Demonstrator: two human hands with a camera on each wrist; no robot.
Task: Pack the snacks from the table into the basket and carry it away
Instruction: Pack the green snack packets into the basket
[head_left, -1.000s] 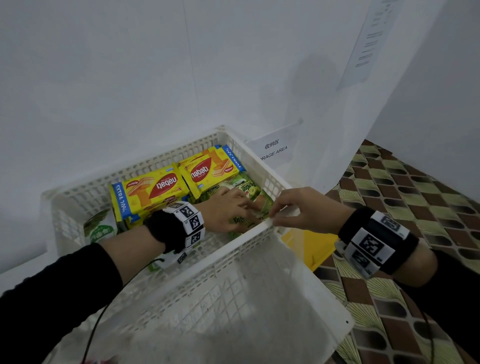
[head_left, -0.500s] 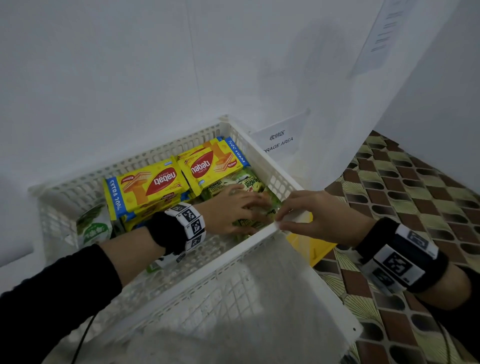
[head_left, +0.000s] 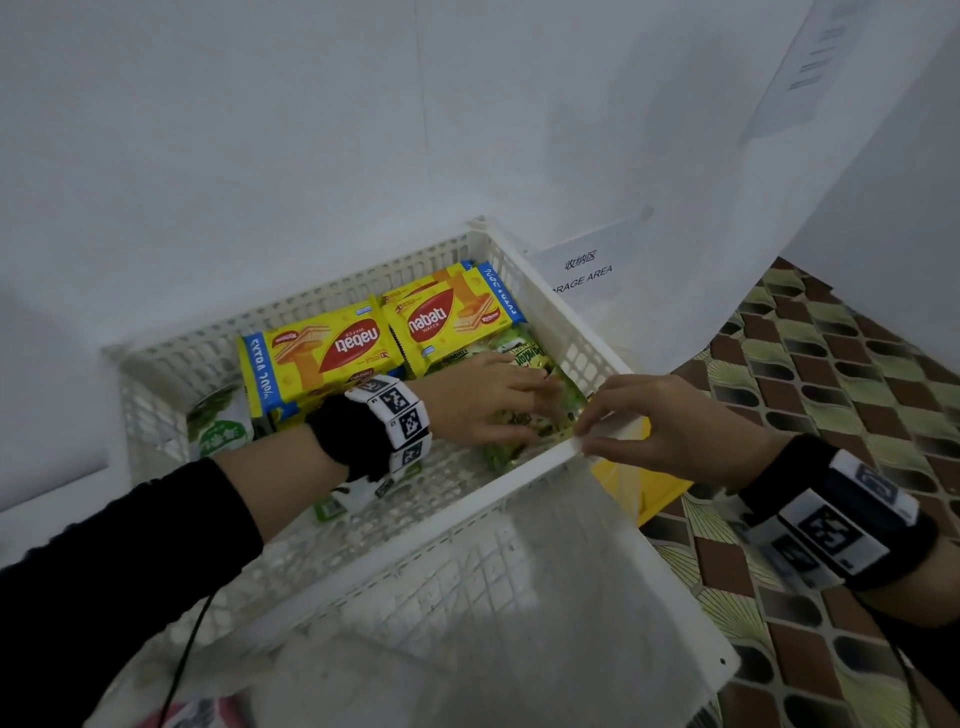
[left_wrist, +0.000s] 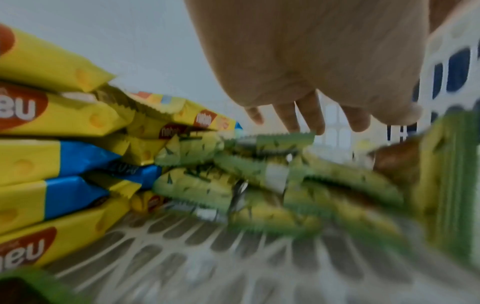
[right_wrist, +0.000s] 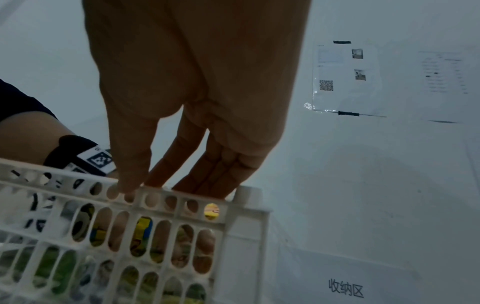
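A white lattice basket (head_left: 483, 493) stands against the wall. It holds yellow wafer packs (head_left: 332, 353), green snack packets (head_left: 524, 358) and a green-and-white pack (head_left: 218, 426). My left hand (head_left: 540, 400) is inside the basket, its fingers lying fairly straight on the green packets. In the left wrist view the left hand's fingertips (left_wrist: 293, 125) touch the top of the green packets (left_wrist: 259, 164), beside the stacked wafer packs (left_wrist: 64, 115). My right hand (head_left: 587, 431) pinches the basket's near right rim. In the right wrist view the right hand (right_wrist: 161, 185) has its thumb outside the basket's rim (right_wrist: 78, 181) and its fingers over it.
White walls close in behind and to the right, with a storage-area sign (head_left: 582, 270) on the surface beside the basket. A yellow flat thing (head_left: 639, 488) lies under the basket's right corner. Patterned floor (head_left: 831, 389) lies to the right. White lattice (head_left: 519, 623) spreads below the near rim.
Both hands keep their places, the left on the green packets and the right on the rim. The right forearm has dropped lower in the picture and the head view has shifted slightly.
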